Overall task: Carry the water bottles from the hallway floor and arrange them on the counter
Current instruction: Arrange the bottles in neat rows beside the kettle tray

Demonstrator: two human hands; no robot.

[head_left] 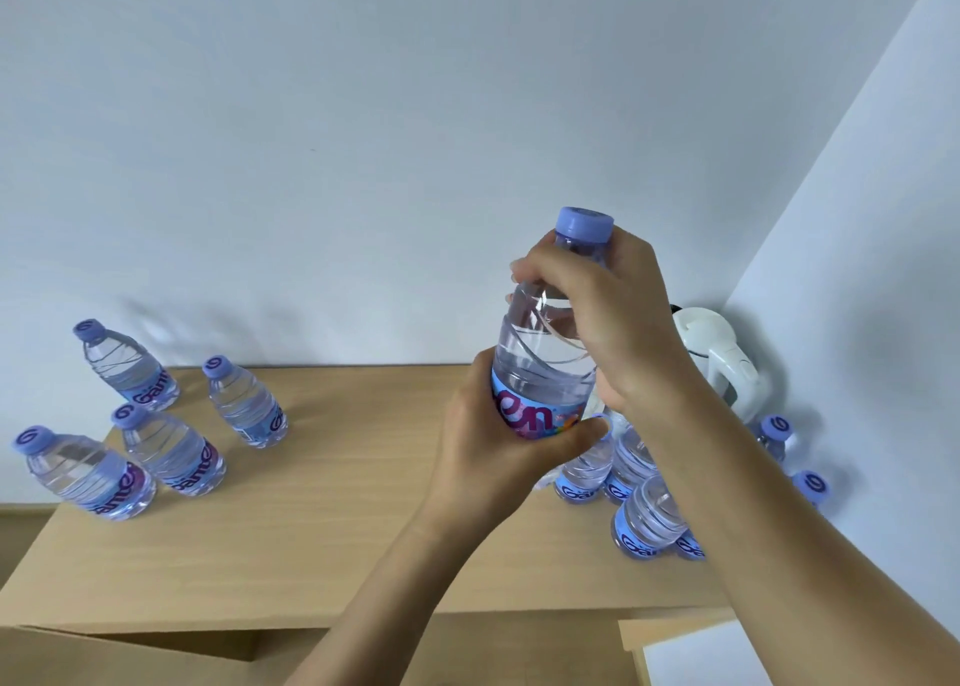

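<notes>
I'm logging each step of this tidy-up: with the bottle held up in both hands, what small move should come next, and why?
Probably lower the clear plastic water bottle with the purple cap onto the bare middle of the light wooden counter. Both hands grip it in the air, the left hand at the label, the right hand near the neck, and bottles already stand in clusters on either side.

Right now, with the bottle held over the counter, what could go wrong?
1. The right forearm passes just over the bottle cluster by the kettle; lowering could topple some.
2. Both hands, left and right, grip the held bottle; the bare counter in the middle looks like the safer spot.
</notes>
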